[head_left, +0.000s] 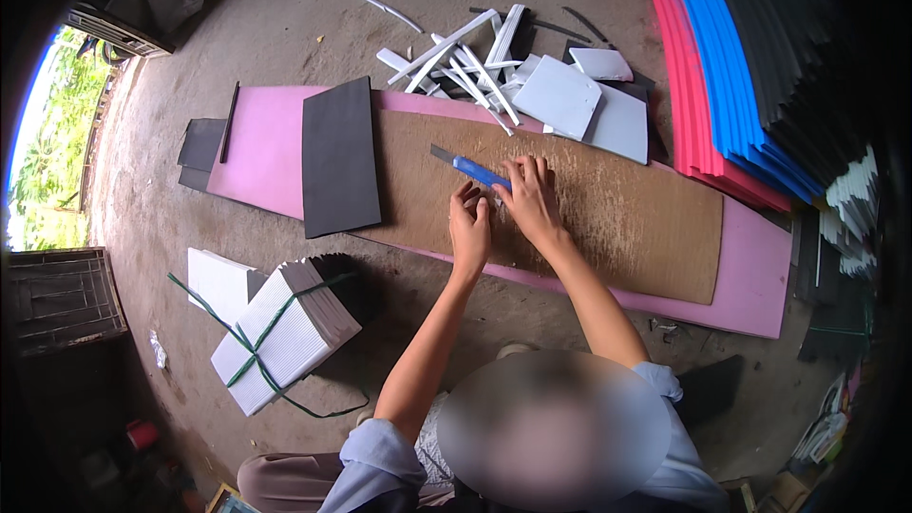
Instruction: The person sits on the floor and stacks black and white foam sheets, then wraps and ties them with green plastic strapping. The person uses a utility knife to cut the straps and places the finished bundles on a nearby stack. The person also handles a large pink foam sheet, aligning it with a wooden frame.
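A blue utility knife [482, 173] with its blade out points to the far left above a worn brown board [608, 218]. My right hand [534, 199] is closed around the rear end of its handle. Close beside it, my left hand [469, 233] has its fingers bent together just below the handle. Something small and pale shows between the two hands, too small to name. Under the board lies a pink foam sheet [750, 266]. A dark grey foam sheet [340, 157] covers the board's left end.
White offcut strips [465, 57] and white foam pieces [556, 95] lie beyond the board. Tall stacks of red [684, 85], blue [727, 66] and black sheets [788, 38] stand at the right. A white bundle tied with green string [285, 323] sits at the near left.
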A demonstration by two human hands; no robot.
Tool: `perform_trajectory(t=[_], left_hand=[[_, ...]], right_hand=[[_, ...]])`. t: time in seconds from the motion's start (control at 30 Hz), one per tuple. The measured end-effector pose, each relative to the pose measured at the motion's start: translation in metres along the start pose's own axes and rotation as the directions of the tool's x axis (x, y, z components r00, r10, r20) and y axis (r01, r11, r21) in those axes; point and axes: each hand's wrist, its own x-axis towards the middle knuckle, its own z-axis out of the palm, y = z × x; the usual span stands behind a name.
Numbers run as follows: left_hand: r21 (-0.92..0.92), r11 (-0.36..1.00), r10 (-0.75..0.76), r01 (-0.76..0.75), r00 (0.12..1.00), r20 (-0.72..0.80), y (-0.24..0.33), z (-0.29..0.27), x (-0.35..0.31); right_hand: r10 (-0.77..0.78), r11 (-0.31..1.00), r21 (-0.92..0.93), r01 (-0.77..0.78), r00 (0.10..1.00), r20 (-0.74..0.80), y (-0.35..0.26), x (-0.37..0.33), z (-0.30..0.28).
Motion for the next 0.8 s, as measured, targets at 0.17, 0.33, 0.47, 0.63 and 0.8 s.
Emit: perform_trajectory(t=[0.17, 0.33, 0.47, 0.63, 0.8], left_hand=[[-0.111, 0.989, -0.1, 0.101, 0.995, 0.013, 0.012, -0.001, 0.014], [-0.335, 0.917, -0.198, 0.216, 0.976, 0.088, 0.037, -0.025, -0.002], [-0.371, 0.914, -0.085, 0.161, 0.974, 0.211, 0.068, -0.084, -0.047], [-0.396, 0.918, 0.048, 0.009, 0.99, 0.134, 0.113, -0.164, -0.107], [0.054, 0.977, 0.21, -0.206, 0.976, -0.064, 0.141, -0.285, -0.144]], right_hand=[[-0.001, 1.0, -0.008, 0.002, 0.999, 0.038, -0.016, 0.001, 0.008], [0.336, 0.797, 0.397, -0.454, 0.881, 0.332, -0.054, -0.009, -0.025], [0.072, 0.803, 0.487, -0.343, 0.868, 0.492, -0.101, -0.017, -0.085], [-0.15, 0.81, 0.544, -0.22, 0.818, 0.555, -0.182, -0.006, -0.13], [-0.376, 0.811, 0.578, -0.09, 0.676, 0.634, -0.284, 0.027, -0.136]])
